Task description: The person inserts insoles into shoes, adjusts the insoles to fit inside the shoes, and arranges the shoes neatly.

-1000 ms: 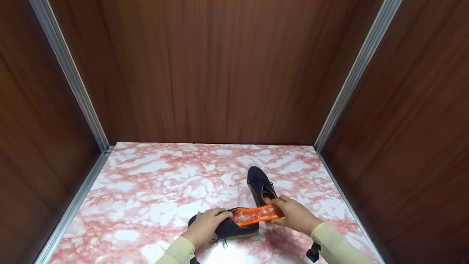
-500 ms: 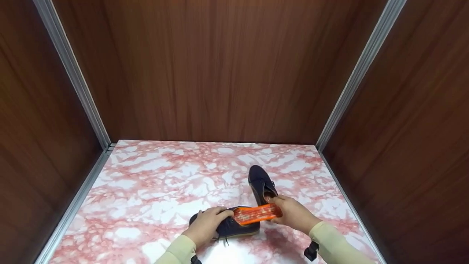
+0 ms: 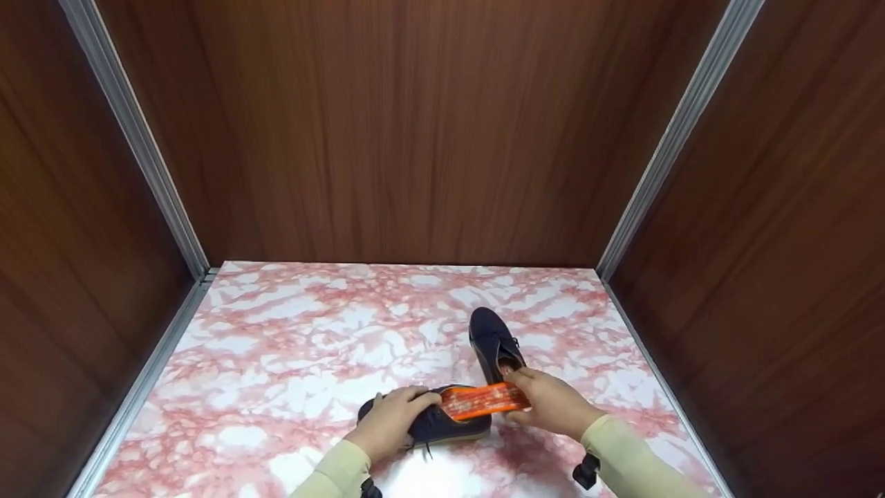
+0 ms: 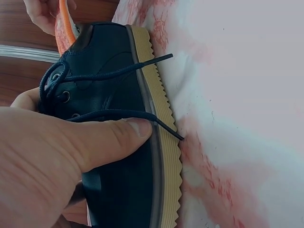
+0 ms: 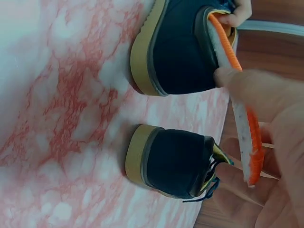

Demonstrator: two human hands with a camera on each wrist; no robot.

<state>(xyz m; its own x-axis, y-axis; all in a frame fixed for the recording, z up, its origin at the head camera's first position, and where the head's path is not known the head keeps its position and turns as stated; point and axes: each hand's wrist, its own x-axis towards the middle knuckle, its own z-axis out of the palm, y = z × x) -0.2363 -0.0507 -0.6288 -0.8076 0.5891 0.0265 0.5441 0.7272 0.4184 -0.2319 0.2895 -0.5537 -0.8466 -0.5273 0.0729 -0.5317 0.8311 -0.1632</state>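
My left hand (image 3: 390, 423) grips a dark navy lace-up shoe (image 3: 460, 430) lying with its toe to the left. In the left wrist view the thumb (image 4: 126, 135) presses the shoe's side above its ridged tan sole (image 4: 159, 95). An orange-red insole (image 3: 484, 400) runs partly inside the shoe's opening, its rear part sticking out over the heel. My right hand (image 3: 560, 408) pinches that outer end. The right wrist view shows the insole's pale underside (image 5: 243, 128) and orange edge. The insole's front end is hidden inside the shoe.
A matching second shoe (image 3: 487, 332) stands just behind the insole, toe pointing away, with its heel near my right hand. The marbled red-and-white surface (image 3: 290, 346) is bounded by brown wood-grain panels (image 3: 401, 138) and metal corner posts (image 3: 131, 117).
My right hand has shifted slightly left with the insole, and a little less of it sticks out of the shoe. The left hand keeps its hold on the shoe.
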